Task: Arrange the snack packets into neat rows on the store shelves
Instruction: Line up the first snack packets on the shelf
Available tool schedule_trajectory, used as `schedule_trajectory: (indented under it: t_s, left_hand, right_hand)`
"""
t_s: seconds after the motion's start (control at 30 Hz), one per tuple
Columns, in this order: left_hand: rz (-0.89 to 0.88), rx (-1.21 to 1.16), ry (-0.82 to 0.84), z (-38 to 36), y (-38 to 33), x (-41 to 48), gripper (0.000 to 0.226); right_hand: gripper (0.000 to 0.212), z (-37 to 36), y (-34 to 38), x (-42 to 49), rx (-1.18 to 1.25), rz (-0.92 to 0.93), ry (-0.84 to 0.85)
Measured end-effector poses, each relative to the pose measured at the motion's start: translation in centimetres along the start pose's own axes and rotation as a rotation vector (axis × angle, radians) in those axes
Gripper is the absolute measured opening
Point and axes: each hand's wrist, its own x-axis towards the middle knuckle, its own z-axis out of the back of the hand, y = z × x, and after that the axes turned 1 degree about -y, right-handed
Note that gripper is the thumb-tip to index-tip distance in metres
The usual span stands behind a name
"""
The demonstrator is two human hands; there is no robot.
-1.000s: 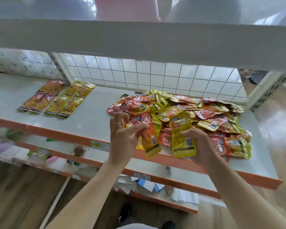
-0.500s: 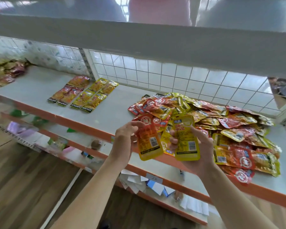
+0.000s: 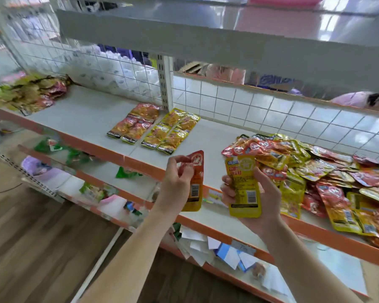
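A: What takes up most of the view?

B: A long white shelf [image 3: 85, 114] with an orange front edge and a wire grid behind it. A further shelf [image 3: 212, 217] sits below it, and loose papers [image 3: 202, 243] lie lower still.

A: And the snack packets?

B: The biggest lot is a loose heap [image 3: 319, 169] of red and yellow packets on the right of the shelf, overlapping every way. A second, blurred pile [image 3: 29, 95] lies at the far left. Between the two, near the grid, lie two tidy blocks just beside each other: red packets [image 3: 134, 124] set flat two by two, and yellow packets [image 3: 171, 131] laid the same way to their right.

A: What is the person holding?

B: One packet in each hand, both held upright in front of the shelf's orange edge, clear of the heap. The left hand [image 3: 176, 184] has its fingers curled and pinches a red packet [image 3: 197, 184] near the top, barcode side to the camera. The right hand [image 3: 265, 200] wraps around a yellow packet [image 3: 243, 184], fingers on one edge and thumb on the other, barcode showing near the bottom. The two held packets are near each other but not touching.
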Motion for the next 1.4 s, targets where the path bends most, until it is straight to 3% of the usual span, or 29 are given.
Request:
schedule_trajectory:
  t_s: [0.13, 0.23, 0.27, 0.37, 0.5, 0.57, 0.67, 0.8, 0.87, 0.97, 1.03, 1.2, 1.4]
  left_hand:
    - [0.066, -0.123, 0.129, 4.4, 0.2, 0.9, 0.054]
    - [0.143, -0.216, 0.210, 7.3, 0.4, 1.8, 0.067]
    - [0.166, -0.237, 0.221, 8.1, 0.4, 2.2, 0.064]
    - [0.253, -0.315, 0.264, 10.3, 0.4, 3.1, 0.040]
    - [0.415, -0.449, 0.334, 12.7, 0.4, 3.5, 0.044]
    - [0.407, -0.484, 0.288, 13.8, 0.7, 3.9, 0.029]
    - [0.343, -0.452, 0.175, 14.9, 1.7, 5.1, 0.024]
    - [0.278, -0.289, 0.038, 16.0, 2.3, 6.9, 0.016]
    - [0.233, -0.187, 0.004, 16.1, 2.0, 7.8, 0.017]
    - [0.219, -0.079, 0.019, 16.0, 1.4, 9.2, 0.015]
    - [0.231, -0.039, 0.040, 16.2, 1.3, 10.0, 0.013]
    - [0.161, 0.026, -0.002, 16.0, 1.1, 12.3, 0.032]
    - [0.075, 0.110, -0.102, 16.8, 1.9, 14.5, 0.025]
  right_hand:
    - [0.061, -2.2, -4.4, 2.5, -0.003, 0.038, -0.030]
    - [0.042, -4.1, -6.9, 4.1, -0.012, 0.083, -0.158]
    - [0.034, -4.8, -7.5, 4.5, -0.036, 0.097, -0.156]
    - [0.060, -6.1, -9.2, 5.6, -0.140, 0.164, -0.148]
    - [0.052, -7.0, -10.3, 6.4, -0.221, 0.255, -0.165]
    - [0.044, -7.8, -10.4, 6.7, -0.349, 0.288, -0.258]
    - [0.061, -8.9, -10.3, 7.6, -0.675, 0.360, -0.480]
    - [0.077, -8.7, -10.0, 9.1, -0.774, 0.398, -0.516]
    - [0.068, -8.4, -10.0, 10.1, -0.826, 0.383, -0.559]
    - [0.034, -7.8, -10.1, 11.9, -0.877, 0.387, -0.623]
    - [0.024, -7.7, -10.5, 12.9, -0.870, 0.372, -0.647]
    - [0.023, -7.1, -9.7, 15.3, -0.881, 0.333, -0.635]
    - [0.023, -6.2, -9.6, 17.3, -0.923, 0.347, -0.670]
